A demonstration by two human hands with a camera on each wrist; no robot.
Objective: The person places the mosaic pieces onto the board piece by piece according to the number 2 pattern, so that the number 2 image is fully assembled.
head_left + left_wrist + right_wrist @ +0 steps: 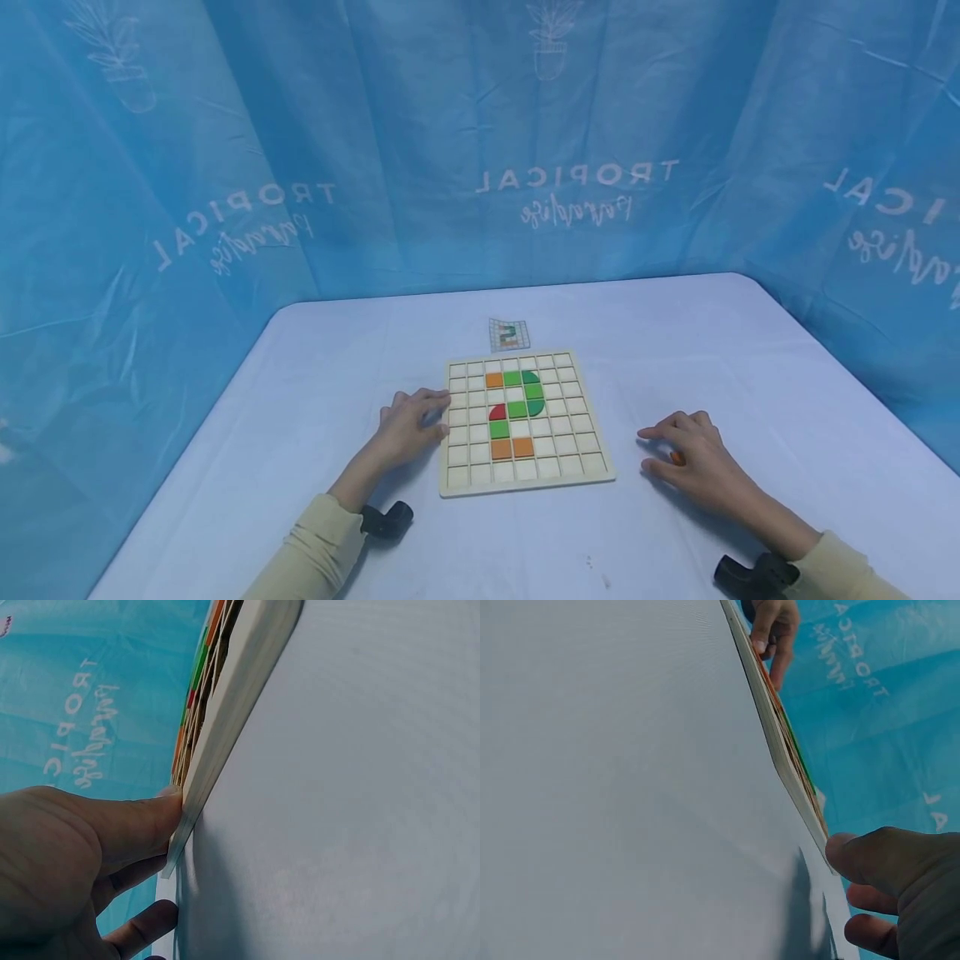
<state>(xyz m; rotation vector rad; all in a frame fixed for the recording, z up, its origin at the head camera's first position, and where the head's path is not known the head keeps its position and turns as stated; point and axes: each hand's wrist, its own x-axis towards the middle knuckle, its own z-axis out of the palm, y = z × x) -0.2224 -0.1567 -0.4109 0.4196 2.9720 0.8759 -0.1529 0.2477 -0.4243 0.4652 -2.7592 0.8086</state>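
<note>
A pale wooden grid board (566, 472) lies flat on the table. Orange, green and red tiles fill several of its squares, some with a rounded corner, in a shape like a figure 2. At the board's left edge, my left hand (407, 429) rests its thumb and a fingertip against the rim; in the left wrist view the thumb (142, 825) meets that edge. Right of the board, my right hand (693, 462) is apart from it, thumb and index finger spread. A small orange piece (677, 457) shows behind that thumb; whether fingers hold it is hidden.
Just beyond the board lies a small card (509, 335) printed with a similar coloured grid pattern. White cloth (360, 350) covers the table. Blue printed curtains (420, 142) stand around its far side and sides. Black wrist devices (387, 522) sit at both cuffs.
</note>
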